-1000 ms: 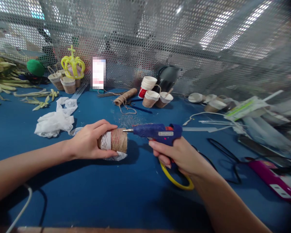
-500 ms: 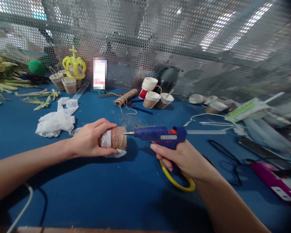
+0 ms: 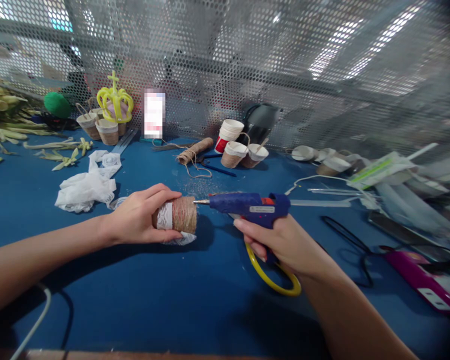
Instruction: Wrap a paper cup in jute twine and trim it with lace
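Observation:
My left hand [image 3: 137, 217] is wrapped round a paper cup bound in brown twine with a white lace band [image 3: 176, 216], lying on its side on the blue table [image 3: 195, 300]. My right hand [image 3: 285, 242] grips a blue hot glue gun [image 3: 247, 205] by its handle. The gun's metal nozzle points left and sits at the cup's right end, at or just off the twine. A yellow ring [image 3: 272, 277] shows under my right hand.
White lace [image 3: 86, 187] lies left of the cup. A twine spool [image 3: 193, 151] and several paper cups [image 3: 234, 145] stand further back. Black scissors [image 3: 354, 250], a magenta tool [image 3: 420, 277] and glue sticks crowd the right. A yellow crown [image 3: 114, 102] and leaves sit far left before a perforated metal screen.
The glue gun drew slightly right and then came back toward the cup's end. My left hand and the cup stayed in place.

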`<state>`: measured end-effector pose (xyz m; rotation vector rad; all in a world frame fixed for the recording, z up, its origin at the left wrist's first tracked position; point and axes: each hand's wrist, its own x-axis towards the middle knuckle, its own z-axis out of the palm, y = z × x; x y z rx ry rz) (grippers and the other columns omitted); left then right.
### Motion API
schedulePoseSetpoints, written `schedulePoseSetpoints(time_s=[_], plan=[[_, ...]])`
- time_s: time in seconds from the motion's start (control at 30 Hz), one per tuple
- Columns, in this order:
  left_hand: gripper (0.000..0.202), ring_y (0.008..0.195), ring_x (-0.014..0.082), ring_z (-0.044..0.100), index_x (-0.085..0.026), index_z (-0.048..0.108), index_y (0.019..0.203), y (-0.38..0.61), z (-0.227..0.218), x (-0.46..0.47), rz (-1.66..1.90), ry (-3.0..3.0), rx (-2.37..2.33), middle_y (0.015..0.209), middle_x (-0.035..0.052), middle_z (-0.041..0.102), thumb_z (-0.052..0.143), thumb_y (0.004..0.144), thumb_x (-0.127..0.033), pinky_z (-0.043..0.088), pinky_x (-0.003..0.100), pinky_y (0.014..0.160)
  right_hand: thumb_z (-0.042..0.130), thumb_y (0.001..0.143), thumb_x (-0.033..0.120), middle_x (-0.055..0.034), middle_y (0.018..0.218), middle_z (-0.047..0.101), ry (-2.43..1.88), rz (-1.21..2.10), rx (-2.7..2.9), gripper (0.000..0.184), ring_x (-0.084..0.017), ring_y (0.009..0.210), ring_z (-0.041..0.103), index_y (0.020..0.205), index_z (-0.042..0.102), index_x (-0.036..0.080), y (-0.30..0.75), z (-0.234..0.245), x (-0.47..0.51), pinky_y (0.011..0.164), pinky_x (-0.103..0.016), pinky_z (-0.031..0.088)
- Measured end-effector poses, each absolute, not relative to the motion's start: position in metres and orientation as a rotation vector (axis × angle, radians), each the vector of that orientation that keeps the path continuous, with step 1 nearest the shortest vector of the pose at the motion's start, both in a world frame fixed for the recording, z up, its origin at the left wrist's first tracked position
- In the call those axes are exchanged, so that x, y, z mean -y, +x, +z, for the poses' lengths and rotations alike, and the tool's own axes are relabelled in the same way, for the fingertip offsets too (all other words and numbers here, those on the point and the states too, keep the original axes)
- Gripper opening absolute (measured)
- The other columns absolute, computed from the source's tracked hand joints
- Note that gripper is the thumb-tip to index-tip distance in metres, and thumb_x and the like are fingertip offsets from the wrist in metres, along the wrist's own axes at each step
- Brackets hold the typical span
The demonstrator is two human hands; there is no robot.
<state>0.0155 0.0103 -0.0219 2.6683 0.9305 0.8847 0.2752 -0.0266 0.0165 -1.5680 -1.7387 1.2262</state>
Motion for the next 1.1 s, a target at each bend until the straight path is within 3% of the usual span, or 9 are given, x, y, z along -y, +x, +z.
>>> schedulePoseSetpoints(time_s=[0.6, 1.1], plan=[[0.057, 0.084, 0.0197, 0.058, -0.014, 0.049, 0.111, 0.017, -0.019, -0.007, 0.876, 2.583, -0.936, 0.096, 0.0106, 0.059, 0.062, 0.067, -0.047, 0.049, 0.031, 0.073, 0.059, 0.073, 0.043, 0.0053, 0.042, 0.046, -1.482, 1.334, 1.634, 0.029, -0.006, 0.034, 0.038, 0.061, 0.051, 0.018, 0.274, 0.006, 0.024, 0.034, -0.020, 0.032], [0.050, 0.082, 0.0185, 0.060, -0.014, 0.057, 0.103, 0.020, -0.015, -0.009, 0.797, 2.324, -1.070, 0.094, 0.0072, 0.063, 0.066, 0.064, -0.044, 0.048, 0.029, 0.072, 0.059, 0.072, 0.042, 0.0060, 0.035, 0.044, -1.568, 1.290, 1.699, 0.030, -0.006, 0.032, 0.039, 0.054, 0.050, 0.018, 0.266, 0.020, 0.031, 0.035, -0.019, 0.034]])
